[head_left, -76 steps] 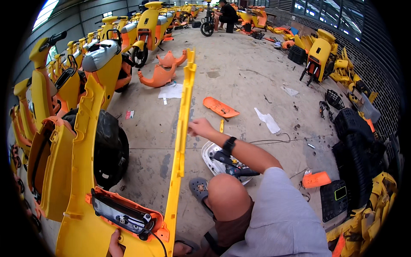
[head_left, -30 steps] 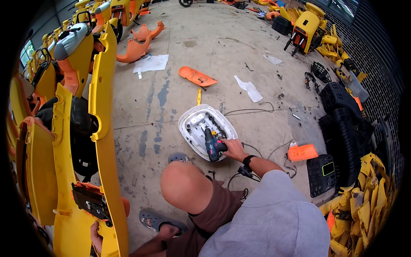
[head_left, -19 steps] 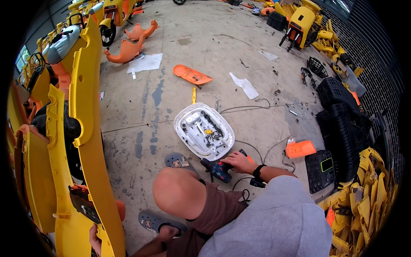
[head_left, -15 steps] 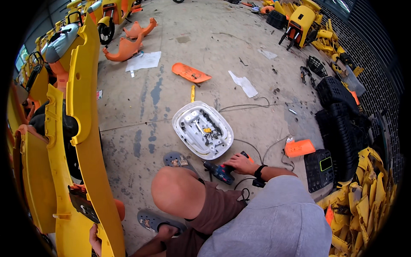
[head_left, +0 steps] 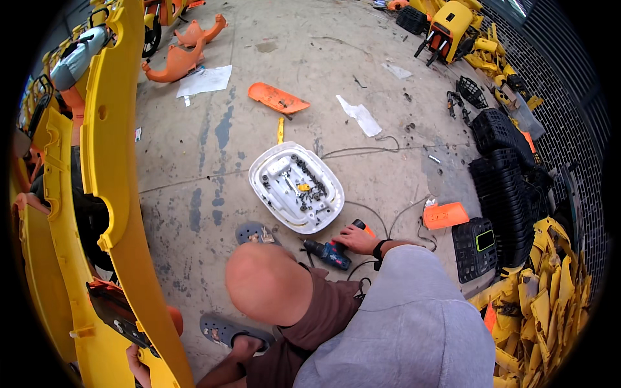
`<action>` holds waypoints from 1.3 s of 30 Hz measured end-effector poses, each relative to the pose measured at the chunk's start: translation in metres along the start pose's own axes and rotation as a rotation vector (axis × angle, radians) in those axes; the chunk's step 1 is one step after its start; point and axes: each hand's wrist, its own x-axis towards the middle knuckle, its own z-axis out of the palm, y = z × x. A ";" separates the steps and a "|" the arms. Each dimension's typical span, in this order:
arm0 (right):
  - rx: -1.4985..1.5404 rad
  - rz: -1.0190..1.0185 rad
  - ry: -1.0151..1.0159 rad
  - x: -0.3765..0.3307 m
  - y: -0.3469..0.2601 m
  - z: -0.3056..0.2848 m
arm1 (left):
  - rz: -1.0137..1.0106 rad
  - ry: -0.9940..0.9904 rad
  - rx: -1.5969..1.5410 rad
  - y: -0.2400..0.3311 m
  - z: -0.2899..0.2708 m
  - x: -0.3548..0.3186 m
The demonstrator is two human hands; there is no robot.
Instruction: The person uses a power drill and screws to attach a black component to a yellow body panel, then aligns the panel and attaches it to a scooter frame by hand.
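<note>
My right hand (head_left: 357,239) is closed round the handle of a dark blue cordless drill (head_left: 331,255), low over the floor beside my knee. The drill's chuck points left. At the lower left, my left hand (head_left: 138,364) grips the inner side of a long yellow scooter body panel (head_left: 118,155), its fingers partly hidden. The panel stands upright along my left side. A black part (head_left: 119,315) sits against the panel just above that hand. In front of the drill, a white tray (head_left: 259,202) holds several dark screws, small fittings and a yellow piece.
An orange shell (head_left: 278,98) and a yellow-handled tool (head_left: 281,130) lie beyond the tray. Cables (head_left: 369,208) cross the floor on the right, near an orange cover (head_left: 445,215) and a black case (head_left: 474,249). Yellow scrap panels (head_left: 543,304) are heaped at the right.
The whole view has shifted slightly, so the floor items appear farther left and higher. My right hand stays on the drill and my left hand on the panel.
</note>
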 end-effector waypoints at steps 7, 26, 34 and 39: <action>0.106 0.068 -0.199 0.021 -0.006 -0.012 | 0.052 -0.037 0.023 0.026 0.014 -0.009; 0.254 0.377 0.143 0.265 -0.019 -0.025 | -0.025 0.174 0.207 0.010 0.009 -0.002; 0.060 0.245 0.010 0.291 -0.010 -0.013 | 0.179 0.154 0.682 -0.039 -0.003 0.011; -0.018 0.201 0.014 0.296 0.001 -0.009 | 0.092 0.257 0.449 -0.030 0.012 0.013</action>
